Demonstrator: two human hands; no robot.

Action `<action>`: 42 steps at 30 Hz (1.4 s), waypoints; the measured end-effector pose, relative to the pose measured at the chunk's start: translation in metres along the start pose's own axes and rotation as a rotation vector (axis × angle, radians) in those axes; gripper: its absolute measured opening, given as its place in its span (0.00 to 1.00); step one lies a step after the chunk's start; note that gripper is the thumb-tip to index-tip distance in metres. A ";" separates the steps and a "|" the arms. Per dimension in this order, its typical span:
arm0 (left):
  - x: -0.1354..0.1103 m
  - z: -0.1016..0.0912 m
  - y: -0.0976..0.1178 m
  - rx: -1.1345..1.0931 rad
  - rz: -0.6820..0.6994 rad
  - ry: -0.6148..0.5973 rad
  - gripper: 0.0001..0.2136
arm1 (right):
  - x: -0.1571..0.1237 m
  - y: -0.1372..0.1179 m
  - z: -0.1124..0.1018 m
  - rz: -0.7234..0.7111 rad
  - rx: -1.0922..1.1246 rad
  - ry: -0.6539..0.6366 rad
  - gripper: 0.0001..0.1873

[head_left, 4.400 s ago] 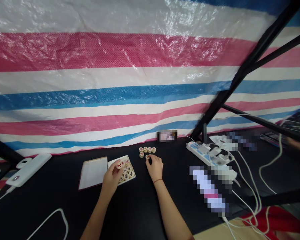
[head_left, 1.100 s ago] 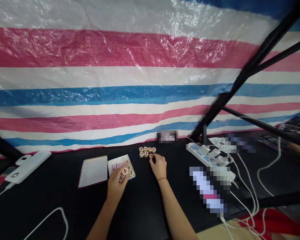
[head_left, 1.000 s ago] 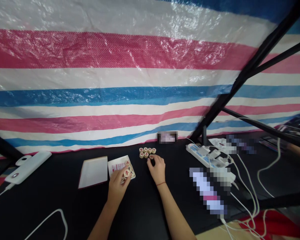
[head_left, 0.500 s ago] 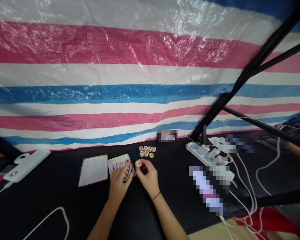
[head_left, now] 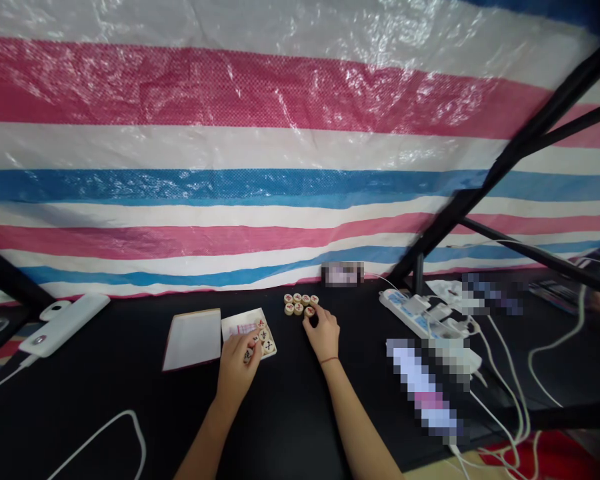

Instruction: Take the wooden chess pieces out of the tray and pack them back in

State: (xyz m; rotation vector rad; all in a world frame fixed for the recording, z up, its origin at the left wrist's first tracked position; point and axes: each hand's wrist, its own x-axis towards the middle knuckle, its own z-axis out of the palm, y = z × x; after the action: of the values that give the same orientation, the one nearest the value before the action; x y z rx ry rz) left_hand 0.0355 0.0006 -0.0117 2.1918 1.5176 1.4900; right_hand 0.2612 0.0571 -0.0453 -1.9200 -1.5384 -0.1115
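Note:
My left hand (head_left: 239,363) is over the near side of an open white box (head_left: 245,319), its thumb and fingers closed around a round xiangqi piece (head_left: 249,355) with a dark character. More pieces (head_left: 267,347), marked in red or black, lie in the right part of the box, partly behind my fingers. To the right of the box, my right hand (head_left: 324,335) pinches a red-marked xiangqi piece (head_left: 309,311) at the end of the nearer of two short rows. The other red-marked pieces (head_left: 297,299) in these rows lie flat on the black table, face up.
Left of the box lies its white-lined lid (head_left: 193,341). A white device with a cable (head_left: 65,325) is at far left. On the right are a power strip (head_left: 405,312), plugs, cables and a blurred-out phone-like object (head_left: 423,387). A striped sheet (head_left: 230,147) hangs behind.
My right hand has moved from beside the box to the rows of pieces, farther away and to the right. My left hand has drawn a piece slightly leftward. The view has shifted slightly.

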 end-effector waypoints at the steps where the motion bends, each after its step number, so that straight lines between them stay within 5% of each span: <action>1: 0.000 0.000 0.000 -0.001 0.005 0.001 0.09 | 0.000 -0.001 -0.001 0.000 -0.001 -0.009 0.17; 6: -0.001 0.002 0.001 -0.003 0.005 -0.031 0.09 | 0.002 -0.001 -0.001 -0.003 -0.008 -0.029 0.08; 10: -0.004 0.002 -0.002 0.015 -0.007 -0.045 0.09 | 0.004 -0.002 -0.003 -0.020 0.006 0.011 0.11; 14: 0.009 0.003 -0.004 0.252 -0.198 -0.020 0.13 | -0.007 -0.024 -0.013 -0.099 0.160 0.132 0.12; 20: 0.049 0.009 0.004 0.541 -0.355 -0.494 0.16 | -0.040 -0.072 -0.015 -0.195 0.480 -0.204 0.12; 24: 0.055 0.014 0.011 0.552 -0.325 -0.604 0.16 | -0.048 -0.079 -0.010 -0.165 0.504 -0.267 0.12; 32: 0.053 0.015 0.015 0.392 -0.356 -0.561 0.11 | -0.048 -0.074 -0.011 -0.125 0.566 -0.244 0.11; 42: 0.018 0.009 0.016 -0.141 -0.345 -0.120 0.14 | -0.049 -0.075 -0.027 -0.403 0.620 -0.076 0.10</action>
State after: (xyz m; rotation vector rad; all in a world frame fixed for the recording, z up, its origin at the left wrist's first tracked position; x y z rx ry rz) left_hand 0.0534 0.0100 0.0038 1.7954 1.5968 1.2885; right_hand 0.1882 0.0077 -0.0134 -1.1346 -1.7365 0.2432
